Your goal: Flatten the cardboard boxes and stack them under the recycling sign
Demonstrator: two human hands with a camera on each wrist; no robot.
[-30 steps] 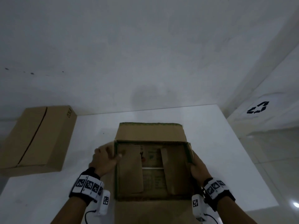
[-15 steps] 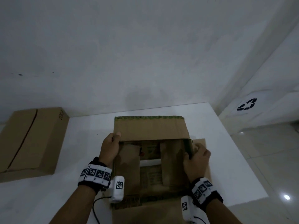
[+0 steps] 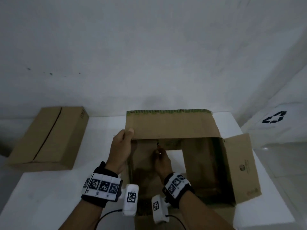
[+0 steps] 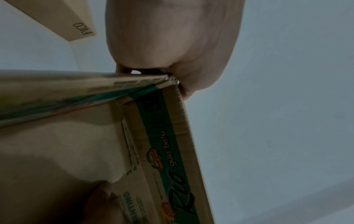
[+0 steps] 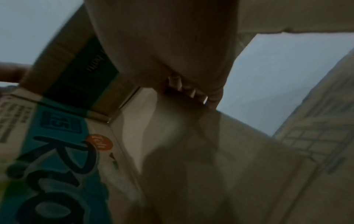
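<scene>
Barely begun: the left hand (image 3: 122, 147) pinched the open box (image 3: 176, 156) at its far-left corner on the table (image 3: 49, 196), the right hand (image 3: 162, 161) reached inside (grip unclear); the second box (image 3: 48, 136) sat sealed, with nothing under the recycling sign (image 3: 275, 117).

Bare table (image 3: 103, 130) separates the sealed box (image 3: 48, 136) from the open box (image 3: 172, 127) (flaps spread).

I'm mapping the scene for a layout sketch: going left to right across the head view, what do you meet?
closed cardboard box → left hand → right hand → open box's side flap → recycling sign
</scene>
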